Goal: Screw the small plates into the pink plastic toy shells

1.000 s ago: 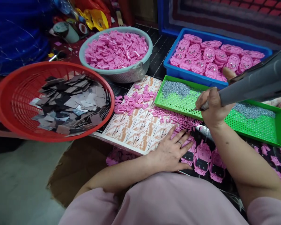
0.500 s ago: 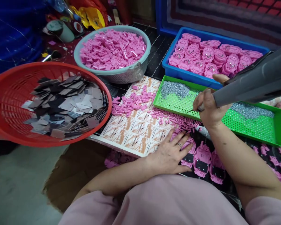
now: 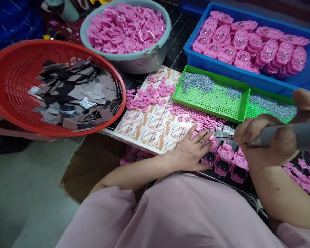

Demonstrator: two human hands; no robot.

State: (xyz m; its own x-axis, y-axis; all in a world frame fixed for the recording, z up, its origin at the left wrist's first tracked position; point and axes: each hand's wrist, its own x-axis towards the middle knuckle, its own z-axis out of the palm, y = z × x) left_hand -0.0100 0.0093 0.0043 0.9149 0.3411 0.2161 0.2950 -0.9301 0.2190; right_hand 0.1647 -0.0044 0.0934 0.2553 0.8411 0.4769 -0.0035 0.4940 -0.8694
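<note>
My left hand (image 3: 187,153) lies palm down with spread fingers over a pink plastic casing at the near edge of the table; the hand covers most of that casing. In my right hand (image 3: 270,146) is a grey electric screwdriver (image 3: 308,135), its thin bit pointing left to the casing under my left fingers. Whether the tip touches it I cannot tell. Beside it are more pink casings (image 3: 225,156) with black plates. Silver screws (image 3: 197,82) fill parts of a green perforated tray (image 3: 209,111) behind my hands. Small pink pieces (image 3: 201,117) lie scattered in front of the tray.
A red basket (image 3: 59,132) of thin dark and grey plates stands at left. Behind it, a pale blue basin (image 3: 124,62) is heaped with pink parts. A blue crate (image 3: 222,67) holds stacked pink casings. Loose pink parts (image 3: 150,94) lie on a patterned board (image 3: 150,127).
My right hand has brought the screwdriver from above the green tray down and nearer to me, level with the casings. The left hand stays on its casing. The view has tilted down.
</note>
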